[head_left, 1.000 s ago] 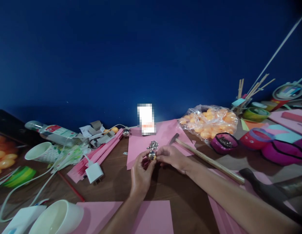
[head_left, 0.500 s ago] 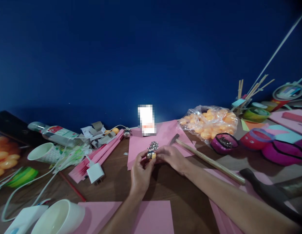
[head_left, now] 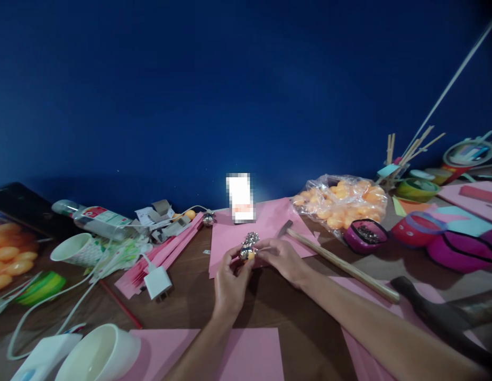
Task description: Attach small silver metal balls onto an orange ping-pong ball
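Note:
My left hand (head_left: 232,280) is closed around a small orange ball (head_left: 251,255) partly covered with shiny silver studs. Fingertips of my right hand (head_left: 280,259) are pinched together at the ball's right side; whatever they hold is too small to make out. Just beyond the ball, a cluster of shiny silver pieces (head_left: 252,238) shows over a pink paper sheet (head_left: 222,238). To the right of my right hand lies a hammer with a wooden handle (head_left: 341,264), its head on the pink sheet.
A clear bag of orange balls (head_left: 341,198) and a purple bowl of small metallic pieces (head_left: 365,236) stand right. A second hammer (head_left: 420,301) lies nearer. Left are a white charger (head_left: 157,282), a plastic bottle (head_left: 101,219) and a white cup (head_left: 125,349). Behind, a silver-studded ball (head_left: 208,219).
The view has shifted slightly. Both hands stay together at the studded ball in almost the same pose, and the things on the table have not been moved.

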Motion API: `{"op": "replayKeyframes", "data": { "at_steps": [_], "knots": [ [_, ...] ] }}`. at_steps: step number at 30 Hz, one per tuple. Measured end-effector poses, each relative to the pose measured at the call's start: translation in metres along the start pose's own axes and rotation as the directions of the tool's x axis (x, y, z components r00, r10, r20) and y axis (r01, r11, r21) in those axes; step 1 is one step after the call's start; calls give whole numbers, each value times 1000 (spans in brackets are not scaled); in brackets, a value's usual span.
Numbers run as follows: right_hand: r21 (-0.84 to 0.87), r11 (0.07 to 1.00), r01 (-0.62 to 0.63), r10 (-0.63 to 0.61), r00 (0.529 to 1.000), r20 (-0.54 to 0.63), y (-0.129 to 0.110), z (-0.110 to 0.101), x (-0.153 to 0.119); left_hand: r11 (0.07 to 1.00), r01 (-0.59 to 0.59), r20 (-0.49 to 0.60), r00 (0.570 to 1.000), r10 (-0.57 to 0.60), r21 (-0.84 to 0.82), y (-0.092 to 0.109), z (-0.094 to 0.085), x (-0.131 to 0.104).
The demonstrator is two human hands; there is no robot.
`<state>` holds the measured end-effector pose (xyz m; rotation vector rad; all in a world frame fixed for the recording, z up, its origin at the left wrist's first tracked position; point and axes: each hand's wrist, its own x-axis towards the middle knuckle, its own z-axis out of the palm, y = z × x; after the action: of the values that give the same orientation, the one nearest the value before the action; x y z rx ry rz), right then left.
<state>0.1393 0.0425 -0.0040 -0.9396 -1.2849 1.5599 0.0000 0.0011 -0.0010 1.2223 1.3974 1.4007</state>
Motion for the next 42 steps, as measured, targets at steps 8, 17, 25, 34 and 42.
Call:
{"op": "replayKeyframes", "data": {
  "at_steps": [8,17,25,34,42],
  "knots": [
    [-79,995,54,-55,998,-13,-2,1,-1,1000,16,-13,1000,-16,-9,3,0,0],
    [72,997,34,-39,997,67,-3,3,-3,1000,-8,8,1000,8,-6,1,0,0],
    [3,997,74,-74,991,114,-3,3,-3,1000,-15,23,1000,15,-15,-2,0,-1],
    [-22,998,62,-59,989,134,-6,4,-5,999,-47,31,998,47,-2,-1,0,0],
    [-95,986,137,-121,980,155,-10,5,-7,999,-43,20,999,42,14,-4,0,0]
  ]
}}
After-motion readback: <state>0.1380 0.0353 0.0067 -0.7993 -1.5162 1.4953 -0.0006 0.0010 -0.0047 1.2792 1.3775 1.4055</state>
